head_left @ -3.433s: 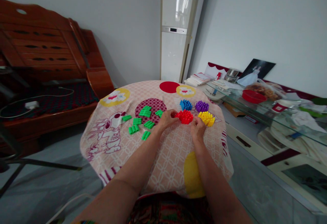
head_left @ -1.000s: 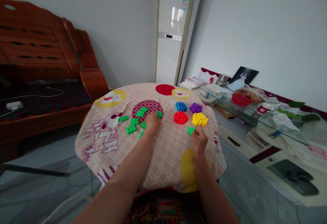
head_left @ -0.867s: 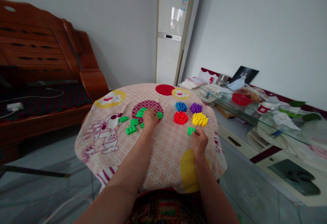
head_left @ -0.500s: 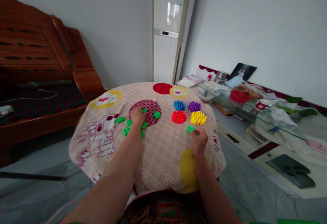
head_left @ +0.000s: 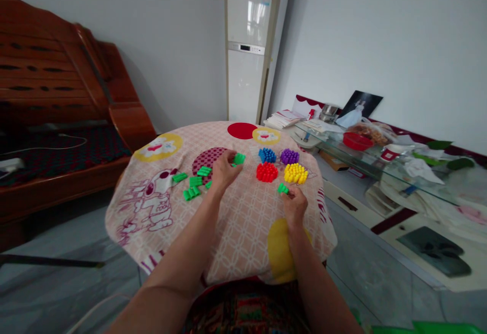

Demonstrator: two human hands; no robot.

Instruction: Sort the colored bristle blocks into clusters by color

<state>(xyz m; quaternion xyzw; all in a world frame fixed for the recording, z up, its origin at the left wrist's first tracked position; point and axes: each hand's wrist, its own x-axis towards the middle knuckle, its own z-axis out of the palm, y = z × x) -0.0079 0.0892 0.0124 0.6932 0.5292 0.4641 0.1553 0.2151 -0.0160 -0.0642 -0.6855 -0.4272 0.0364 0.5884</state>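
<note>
My left hand [head_left: 225, 172] pinches a green plastic piece [head_left: 239, 158] beyond the middle of the table [head_left: 243, 232]; my right hand [head_left: 295, 204] grips another green piece [head_left: 282, 188] nearer the right edge, beside the red cluster [head_left: 267, 172] and yellow cluster [head_left: 296, 173]. Loose green pieces [head_left: 192, 193] lie toward the left edge, the blue cluster [head_left: 267, 155] and purple cluster [head_left: 289, 157] toward the far edge.

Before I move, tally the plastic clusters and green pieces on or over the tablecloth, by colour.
Knobbly red plastic cluster: 1
Knobbly yellow plastic cluster: 1
Knobbly blue plastic cluster: 1
Knobbly purple plastic cluster: 1
Ribbed green plastic pieces: at least 6, some partly hidden
Total: at least 10
</note>
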